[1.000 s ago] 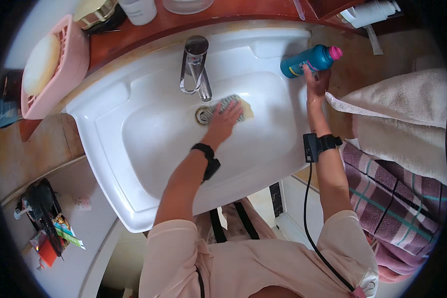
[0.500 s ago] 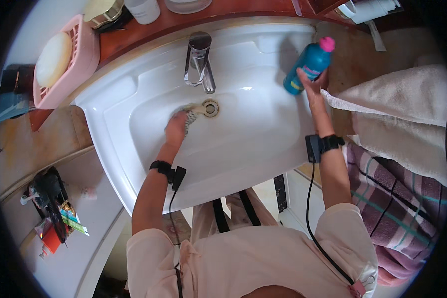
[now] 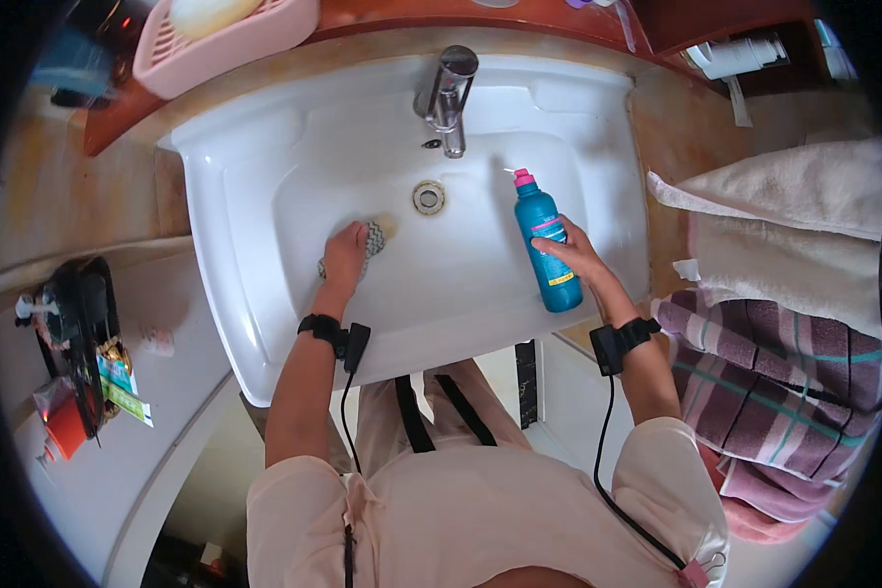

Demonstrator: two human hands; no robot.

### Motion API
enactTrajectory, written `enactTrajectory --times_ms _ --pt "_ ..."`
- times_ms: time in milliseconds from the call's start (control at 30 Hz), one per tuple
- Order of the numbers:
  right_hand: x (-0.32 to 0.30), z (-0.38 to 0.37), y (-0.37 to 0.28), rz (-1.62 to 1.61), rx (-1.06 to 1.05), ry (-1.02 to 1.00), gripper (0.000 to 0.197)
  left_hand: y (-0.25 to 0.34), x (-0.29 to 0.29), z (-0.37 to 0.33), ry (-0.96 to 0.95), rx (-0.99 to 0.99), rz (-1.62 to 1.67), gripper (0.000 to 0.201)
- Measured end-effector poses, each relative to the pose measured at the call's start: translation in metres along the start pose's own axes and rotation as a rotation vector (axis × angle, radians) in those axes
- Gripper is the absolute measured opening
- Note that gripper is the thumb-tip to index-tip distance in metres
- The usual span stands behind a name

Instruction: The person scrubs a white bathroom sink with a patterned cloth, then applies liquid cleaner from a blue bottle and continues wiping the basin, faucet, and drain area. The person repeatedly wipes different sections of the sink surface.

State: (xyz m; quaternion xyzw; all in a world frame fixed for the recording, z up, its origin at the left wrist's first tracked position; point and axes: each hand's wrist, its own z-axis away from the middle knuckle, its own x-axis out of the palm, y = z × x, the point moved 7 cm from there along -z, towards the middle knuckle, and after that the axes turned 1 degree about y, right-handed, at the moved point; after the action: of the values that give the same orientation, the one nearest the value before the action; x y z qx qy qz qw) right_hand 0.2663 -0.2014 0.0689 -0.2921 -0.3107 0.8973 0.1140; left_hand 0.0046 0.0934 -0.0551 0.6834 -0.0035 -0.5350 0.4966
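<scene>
Inside the white washbasin (image 3: 304,284), my left hand (image 3: 344,257) is closed around a bunched cloth (image 3: 374,238) with a grey and white zigzag pattern. The cloth is left of and a little nearer than the drain (image 3: 428,198). My right hand (image 3: 578,251) grips a teal bottle (image 3: 544,245) with a pink cap over the basin's right side. Its cap points away from me and slightly left, with a small whitish bit at the tip. Behind the drain stands a chrome tap (image 3: 449,98).
A pink soap dish (image 3: 216,49) with a pale bar of soap sits at the far left on a red-brown shelf (image 3: 382,18). White towels (image 3: 784,196) and a plaid towel (image 3: 764,372) hang on the right. A black holder (image 3: 78,323) with tubes is on the left.
My right hand has brought the bottle left and nearer, from the basin's far right corner to over its bowl. My left hand and cloth have drawn away from the drain. The view has shifted.
</scene>
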Motion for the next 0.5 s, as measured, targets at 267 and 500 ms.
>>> enactTrajectory --times_ms 267,500 --pt "-0.013 0.01 -0.048 0.94 -0.347 0.482 0.061 -0.006 0.007 0.004 0.009 0.04 -0.041 0.022" --pt "-0.017 0.011 -0.062 0.935 -0.346 0.528 0.061 -0.006 0.012 0.012 0.046 0.059 -0.092 0.022"
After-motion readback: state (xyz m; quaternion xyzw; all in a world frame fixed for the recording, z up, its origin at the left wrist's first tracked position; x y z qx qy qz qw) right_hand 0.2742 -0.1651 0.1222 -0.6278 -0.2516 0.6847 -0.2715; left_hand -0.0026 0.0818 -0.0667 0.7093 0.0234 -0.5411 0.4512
